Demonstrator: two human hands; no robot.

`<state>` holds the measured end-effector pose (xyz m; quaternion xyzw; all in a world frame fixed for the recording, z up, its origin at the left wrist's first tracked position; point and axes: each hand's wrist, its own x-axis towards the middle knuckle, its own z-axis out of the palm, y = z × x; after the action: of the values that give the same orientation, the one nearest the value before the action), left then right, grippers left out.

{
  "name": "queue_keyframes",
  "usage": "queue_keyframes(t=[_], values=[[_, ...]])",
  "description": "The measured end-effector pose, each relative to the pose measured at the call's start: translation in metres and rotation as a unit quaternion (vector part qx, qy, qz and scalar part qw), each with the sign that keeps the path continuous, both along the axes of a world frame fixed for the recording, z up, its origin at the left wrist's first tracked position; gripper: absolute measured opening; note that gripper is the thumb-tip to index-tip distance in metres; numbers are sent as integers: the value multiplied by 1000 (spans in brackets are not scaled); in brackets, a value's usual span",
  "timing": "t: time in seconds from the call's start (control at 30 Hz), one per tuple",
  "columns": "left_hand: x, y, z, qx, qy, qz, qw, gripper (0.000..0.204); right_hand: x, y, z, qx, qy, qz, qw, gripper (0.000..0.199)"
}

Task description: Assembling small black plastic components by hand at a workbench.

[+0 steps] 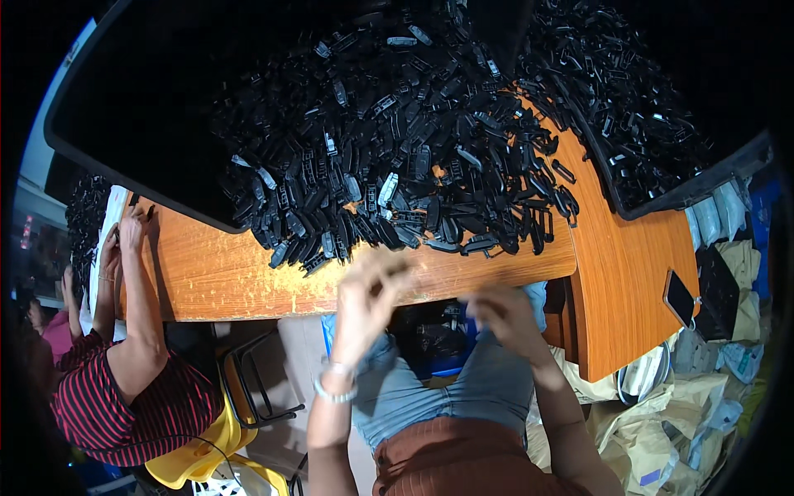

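A big heap of small black plastic clips (385, 157) covers the far part of the wooden table (248, 277). At the table's front edge my left hand (364, 302) is raised, blurred by motion, with its fingers drawn together. A dark smear shows at its fingertips, too blurred to name. My right hand (506, 318) hangs over my lap, right of the left hand and apart from it. Its fingers are bent and smeared, so whether they hold anything does not show. Both hands are nearest the front rim of the heap.
Large black trays (136, 178) stand tipped around the heap; another tray (662, 205) with black pieces is at the right. A phone (680, 298) lies by the right edge. Below my hands is a blue bin (438, 364). A co-worker in a striped top (136, 397) sits left.
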<state>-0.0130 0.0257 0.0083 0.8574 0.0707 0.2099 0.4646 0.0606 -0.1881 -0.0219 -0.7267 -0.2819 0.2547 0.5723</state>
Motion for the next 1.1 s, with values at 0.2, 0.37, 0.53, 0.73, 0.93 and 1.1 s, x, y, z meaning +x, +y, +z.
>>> queue_keyframes(t=[0.2,0.37,0.53,0.73,0.93,1.1], values=[[88,34,4,229,88,145,958,19,20,37,15,-226,-351,-179,891,24],[74,32,-3,131,-32,160,978,16,17,30,1,-164,-330,-168,914,17],[28,-4,-11,-178,-97,87,975,15,11,22,-5,-125,-281,-176,935,25],[-25,-31,-17,-319,109,-56,940,34,-8,22,-5,48,-203,-251,945,37],[-23,-36,-2,-122,21,-69,990,26,-14,17,40,92,-44,23,995,34],[-29,-35,6,-147,41,-75,985,24,-18,23,40,59,-114,-12,992,36]])
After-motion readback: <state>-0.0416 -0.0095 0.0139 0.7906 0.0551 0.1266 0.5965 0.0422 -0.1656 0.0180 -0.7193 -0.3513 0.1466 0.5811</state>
